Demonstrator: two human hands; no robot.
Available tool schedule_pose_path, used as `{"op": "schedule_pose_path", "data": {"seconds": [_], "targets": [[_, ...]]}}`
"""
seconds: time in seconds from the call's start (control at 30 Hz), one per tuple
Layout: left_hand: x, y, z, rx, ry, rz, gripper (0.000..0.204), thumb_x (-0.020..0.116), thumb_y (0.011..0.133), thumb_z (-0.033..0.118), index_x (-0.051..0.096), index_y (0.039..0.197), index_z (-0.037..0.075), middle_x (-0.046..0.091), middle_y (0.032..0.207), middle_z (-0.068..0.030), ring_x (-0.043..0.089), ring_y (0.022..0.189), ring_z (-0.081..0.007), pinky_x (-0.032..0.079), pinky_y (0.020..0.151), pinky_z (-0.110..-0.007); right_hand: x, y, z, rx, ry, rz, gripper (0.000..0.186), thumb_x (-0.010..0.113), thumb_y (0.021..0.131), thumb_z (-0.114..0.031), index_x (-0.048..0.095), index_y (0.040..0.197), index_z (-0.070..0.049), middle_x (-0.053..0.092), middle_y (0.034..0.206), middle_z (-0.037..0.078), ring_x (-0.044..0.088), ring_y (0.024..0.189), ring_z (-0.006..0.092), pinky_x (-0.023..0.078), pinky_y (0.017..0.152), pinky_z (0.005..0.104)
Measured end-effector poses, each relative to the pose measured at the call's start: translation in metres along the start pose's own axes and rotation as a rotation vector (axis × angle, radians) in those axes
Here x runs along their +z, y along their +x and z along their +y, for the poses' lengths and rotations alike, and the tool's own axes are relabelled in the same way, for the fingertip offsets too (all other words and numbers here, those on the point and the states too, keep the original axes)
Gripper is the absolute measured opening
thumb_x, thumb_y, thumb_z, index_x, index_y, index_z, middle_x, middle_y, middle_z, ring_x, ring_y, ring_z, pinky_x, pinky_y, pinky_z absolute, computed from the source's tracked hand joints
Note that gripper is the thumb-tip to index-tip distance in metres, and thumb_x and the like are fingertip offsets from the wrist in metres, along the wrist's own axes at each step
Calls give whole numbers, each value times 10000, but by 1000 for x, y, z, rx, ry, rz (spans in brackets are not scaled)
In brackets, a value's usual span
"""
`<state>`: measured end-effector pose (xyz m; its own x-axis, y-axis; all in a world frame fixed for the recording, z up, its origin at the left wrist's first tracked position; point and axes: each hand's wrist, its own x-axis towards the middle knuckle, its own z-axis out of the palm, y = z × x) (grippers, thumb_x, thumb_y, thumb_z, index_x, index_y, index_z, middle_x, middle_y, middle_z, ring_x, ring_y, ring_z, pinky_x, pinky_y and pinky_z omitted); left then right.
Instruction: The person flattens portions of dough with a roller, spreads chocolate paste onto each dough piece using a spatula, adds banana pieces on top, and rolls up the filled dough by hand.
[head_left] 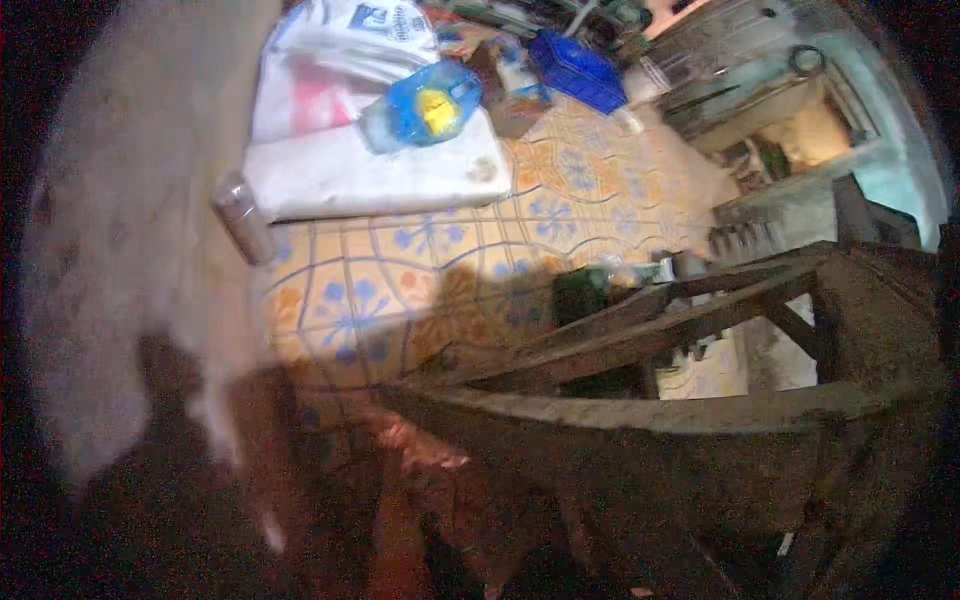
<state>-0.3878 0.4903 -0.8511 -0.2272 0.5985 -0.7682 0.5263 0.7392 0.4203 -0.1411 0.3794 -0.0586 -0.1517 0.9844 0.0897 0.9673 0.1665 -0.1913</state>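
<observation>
In the dim lower part of the view, what looks like my left hand (420, 445) is near the left end of a dark wooden-looking frame (640, 412). Its forearm rises from the lower edge. Shadow and blur hide the fingers, so I cannot tell whether they grip the frame or only lie beside it. Long bars of the frame slant away to the right, with open gaps between them. My right hand does not show.
A patterned tile floor (430, 240) lies beyond. On it are a white slab (380, 185) bearing a blue-and-yellow plastic packet (425, 105), a white sack (340, 35), and a blue crate (578, 70). A metallic cylinder (243, 220) is by the left wall (150, 180).
</observation>
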Motion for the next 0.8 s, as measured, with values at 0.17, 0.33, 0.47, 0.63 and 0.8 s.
{"op": "schedule_pose_path", "data": {"seconds": [0.17,0.33,0.47,0.63,0.8], "targets": [[-13,1,4,30,-164,62,521,723,986,342,617,1410,59,686,1259,-125,669,1025,-259,535,958,-420,-1,-23,-8,85,37,37,648,480,1028,-540,338,1518,-141,414,1541,323,428,1408,512,340,1158,621],[-126,-93,5,148,-596,130,525,739,978,318,612,1415,57,684,1254,-123,672,995,-253,536,952,-418,-25,-32,-9,128,136,56,637,570,1023,-495,457,1487,-72,418,1545,303,410,1442,481,328,1183,581],[-243,-230,65,385,-918,142,529,752,972,300,608,1418,54,683,1250,-122,675,972,-248,537,947,-416,-48,-24,-20,152,141,46,708,638,994,-526,513,1485,-31,405,1559,292,386,1472,462,303,1211,558],[-404,-510,176,755,-1229,116,557,706,877,161,518,1391,57,649,1284,-184,702,1048,-283,585,853,-391,-47,-9,-22,-19,195,53,801,716,922,-570,519,1476,-27,464,1512,296,411,1453,460,274,1214,570],[-440,-645,258,952,-1219,-338,781,705,839,103,313,1511,49,630,1294,-352,755,882,-365,611,646,-411,-57,-6,-18,-62,559,58,954,855,765,-600,503,1493,-94,450,1531,269,455,1383,460,335,1152,580]]}}
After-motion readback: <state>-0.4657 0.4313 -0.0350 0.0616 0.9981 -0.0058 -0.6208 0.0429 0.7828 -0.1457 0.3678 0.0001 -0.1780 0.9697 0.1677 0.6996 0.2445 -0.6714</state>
